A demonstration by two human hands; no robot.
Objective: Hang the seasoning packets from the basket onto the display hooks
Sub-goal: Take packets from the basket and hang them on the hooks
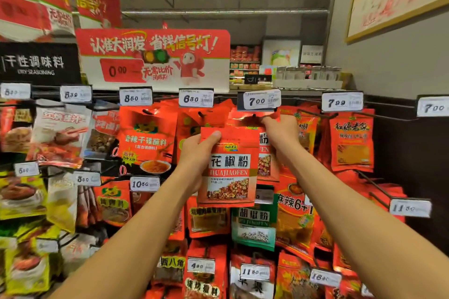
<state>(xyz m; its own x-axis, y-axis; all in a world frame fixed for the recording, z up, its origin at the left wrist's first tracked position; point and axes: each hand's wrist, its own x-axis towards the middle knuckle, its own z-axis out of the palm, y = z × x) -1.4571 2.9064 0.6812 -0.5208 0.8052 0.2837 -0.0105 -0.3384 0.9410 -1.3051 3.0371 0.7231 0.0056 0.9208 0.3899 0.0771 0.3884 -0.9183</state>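
Note:
My left hand (198,153) grips a red seasoning packet (229,172) marked HUAJIAOFEN by its upper left corner, holding it upright in front of the display. My right hand (281,132) pinches the top of another red packet (250,120) just under the 7.00 price tag (261,100), at the display hook (254,116) there. More of the same packets (267,162) hang behind the one in my left hand. The basket is out of view.
Rows of hooks carry red, yellow and green seasoning packets with white price tags on all sides. A red promotional sign (153,58) stands above the display. A black peg wall (413,153) and a grey wall lie to the right.

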